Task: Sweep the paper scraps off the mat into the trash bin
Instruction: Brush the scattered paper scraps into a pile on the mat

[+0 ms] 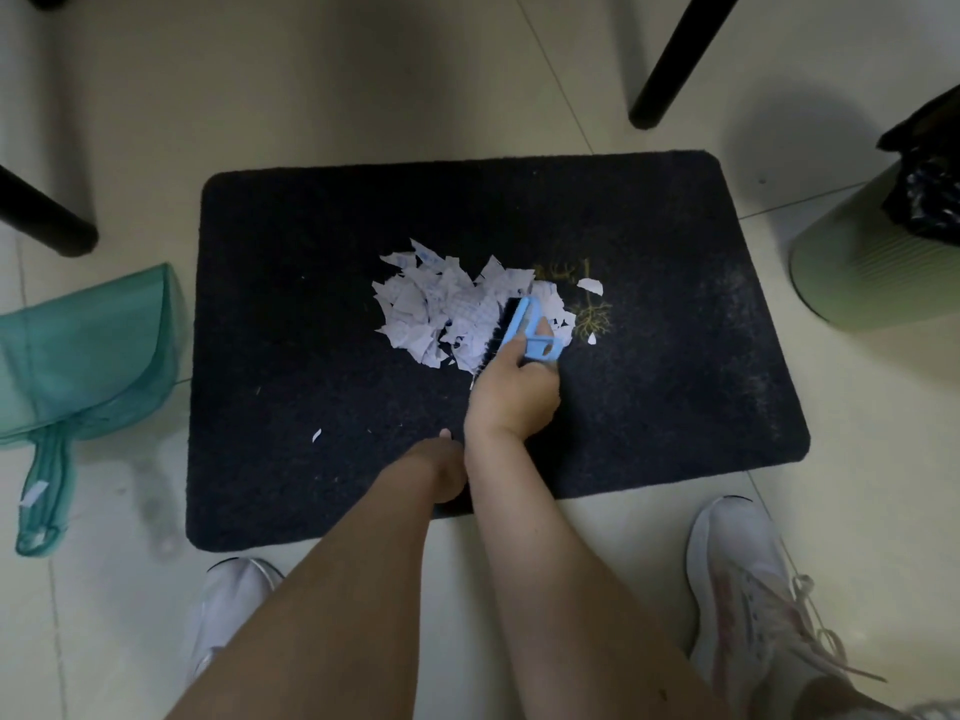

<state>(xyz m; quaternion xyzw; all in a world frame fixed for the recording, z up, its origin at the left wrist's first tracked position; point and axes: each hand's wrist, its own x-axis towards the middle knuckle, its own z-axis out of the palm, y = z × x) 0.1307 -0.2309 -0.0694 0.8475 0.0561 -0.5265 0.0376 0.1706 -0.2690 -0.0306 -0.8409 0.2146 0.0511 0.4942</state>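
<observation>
A dark mat (322, 283) lies on the tiled floor. A pile of white paper scraps (436, 309) sits near its middle, with a few stray scraps to the right (590, 286) and one at the lower left (316, 434). My right hand (511, 394) grips a light blue hand brush (524, 327), whose dark bristles sit against the right side of the pile. My left hand (441, 472) rests on the mat near its front edge; its fingers are mostly hidden behind my right forearm. The pale green trash bin (852, 272) with a black bag stands off the mat's right side.
A teal dustpan (88, 356) lies on the floor left of the mat. Black furniture legs stand at the far left (47, 220) and back right (670, 70). My white shoes (748, 595) are on the tiles in front of the mat.
</observation>
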